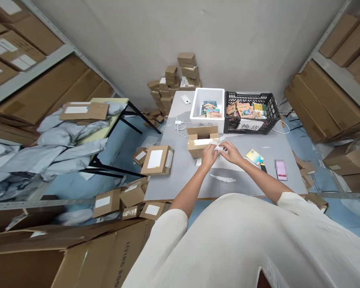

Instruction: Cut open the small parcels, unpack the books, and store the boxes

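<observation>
My left hand (209,155) and my right hand (232,153) meet over the grey table (180,172), both pinched on a small white paper strip (219,148) held between them. Just beyond the hands stands a small open cardboard box (201,140) with its flaps up. A larger white paper piece (225,178) lies on the table in front of me. What the strip is exactly I cannot make out.
A white bin (207,105) and a black crate (250,112) with small colourful packs stand at the back. A labelled cardboard box (157,160) sits at the table's left edge; a colourful card (254,157) and a pink pad (281,169) lie right. Boxes pile on shelves and floor.
</observation>
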A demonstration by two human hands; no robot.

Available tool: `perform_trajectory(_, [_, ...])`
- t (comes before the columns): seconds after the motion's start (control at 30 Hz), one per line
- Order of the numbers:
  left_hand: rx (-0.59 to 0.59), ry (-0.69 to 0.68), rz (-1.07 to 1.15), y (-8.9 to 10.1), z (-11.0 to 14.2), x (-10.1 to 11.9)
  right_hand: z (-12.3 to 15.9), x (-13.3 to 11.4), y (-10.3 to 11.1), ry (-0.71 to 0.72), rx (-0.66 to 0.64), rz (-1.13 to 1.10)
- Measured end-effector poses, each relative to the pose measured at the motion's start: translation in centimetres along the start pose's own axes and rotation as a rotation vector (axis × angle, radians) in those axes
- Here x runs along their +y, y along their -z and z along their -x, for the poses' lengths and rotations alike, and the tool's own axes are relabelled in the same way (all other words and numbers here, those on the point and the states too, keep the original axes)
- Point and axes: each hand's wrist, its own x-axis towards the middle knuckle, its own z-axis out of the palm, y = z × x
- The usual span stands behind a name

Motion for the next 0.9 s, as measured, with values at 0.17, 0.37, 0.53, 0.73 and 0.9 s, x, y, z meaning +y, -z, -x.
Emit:
perform_trajectory(0.17, [0.058,-0.015,0.07,2.4,-1.1,-3.2,-3.4,-0.7,-3.1,-0.003,0.05,0.044])
perform_trajectory(0.37, [0.064,-0.02,0.099,3.8,-3.3,-6.3,-7.1,0.2,-5.9,-0.064,0.085,0.097])
perform_trajectory(0.53, [0.049,0.018,0.168,3.1,-5.4,-8.1,-9.3,1.2,-7.4,-0.09,0.119,0.169])
perform_trajectory(0.73, [0.026,0.102,0.167,1.3,-7.7,-9.8,-11.0,2.8,-9.0,-0.152,0.037,0.236])
perform_trajectory(0.9, [-0.009,0.169,0.032,0.9,-7.2,-9.9,-11.5,4.2,-9.9,-0.221,-0.086,0.363])
